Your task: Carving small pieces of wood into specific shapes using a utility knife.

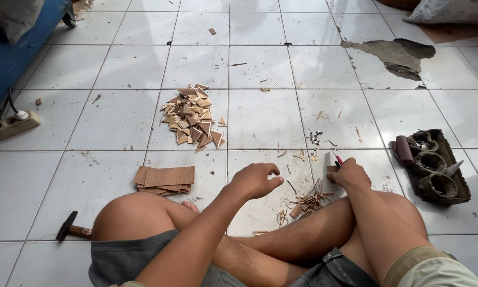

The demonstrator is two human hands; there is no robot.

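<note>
Your crossed legs (281, 239) are filling the bottom of the view as you are sitting on the white tile floor (265, 117). Your left hand (256, 179) is hovering just above the floor in front of your shins, fingers loosely curled and gripping nothing that shows. Your right hand (349, 174) is closing around a small tool with a red tip (338, 159), and a pale flat piece (327, 159) is standing just beside that hand; whether your fingers are also pinching it I cannot tell. Between your hands, wood shavings and splinters (307, 202) are lying scattered on the tile, touching your shin. A few small metal bits (316, 138) are sitting a little beyond your right hand. Further out, to the left of your left hand, a heap of small wooden triangles (192, 115) is lying, and nearer to your left knee a stack of thin wooden sheets (164, 179) is resting flat. A hammer (73, 229) is lying beside that knee. To your right, a dark tray with round cups (434, 167) is sitting on the floor, well apart from your hand. A power strip (9, 125) is lying at the far left.
</note>
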